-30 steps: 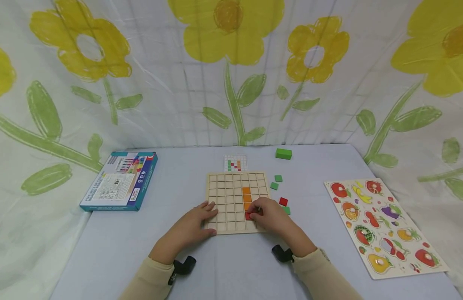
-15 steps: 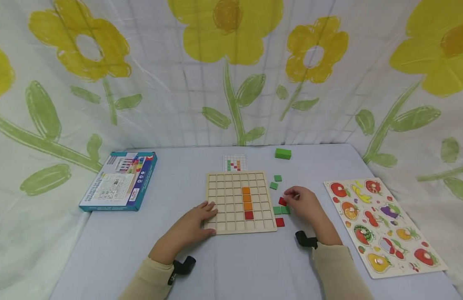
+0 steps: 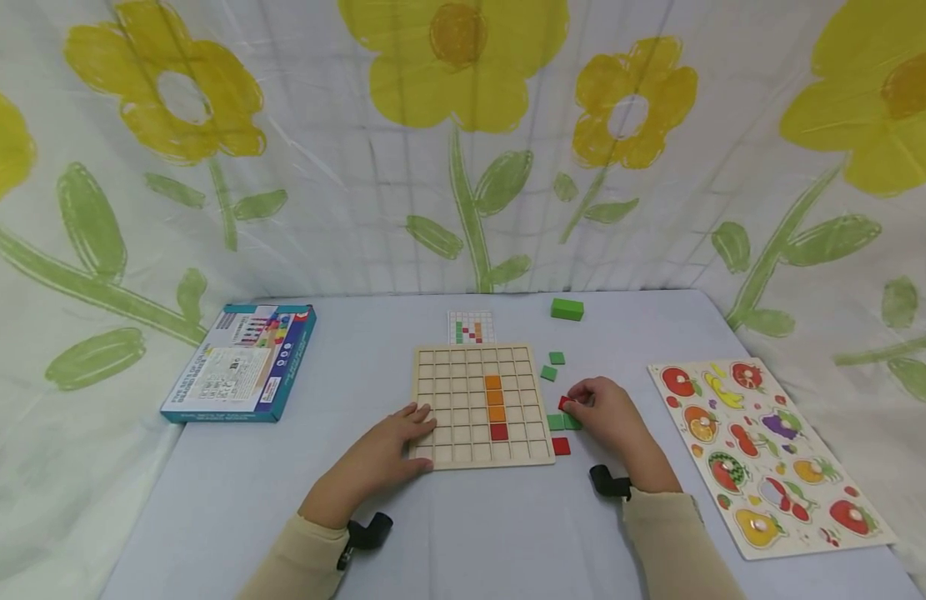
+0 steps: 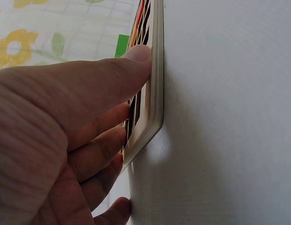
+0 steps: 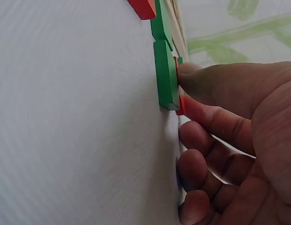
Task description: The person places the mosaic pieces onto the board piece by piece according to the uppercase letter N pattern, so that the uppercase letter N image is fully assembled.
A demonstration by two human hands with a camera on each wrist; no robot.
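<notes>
A small red tile (image 3: 563,402) sits at the fingertips of the person's right hand (image 3: 607,410), just off the right edge of a wooden grid board (image 3: 463,415). The right grip pinches it, thumb on the near face and forefinger behind; whether it has left the counter (image 3: 493,537), I cannot tell. The tile is square, so I see no long axis to speak of. From this grip the board lies close by on the person's left, and the right hand is by far the nearer to the tile. The left hand (image 3: 391,443) is across the board, grasping nothing, fingers spread over its left edge and thumb at the near corner. Two side-by-side green tiles (image 3: 556,422) crowd the pinched one on the person's side, close under the right thumb, and a second red tile (image 3: 561,447) lies nearer still, just beside the board. In the board, three orange tiles (image 3: 495,397) run in a column with a set-in red tile (image 3: 498,432) below them. Farther off are two loose green tiles (image 3: 557,358), a green block (image 3: 567,309) and a pattern card (image 3: 457,318) behind the board. A fruit puzzle (image 3: 738,508) lies well apart to the right, a flat box (image 3: 241,367) to the left.
</notes>
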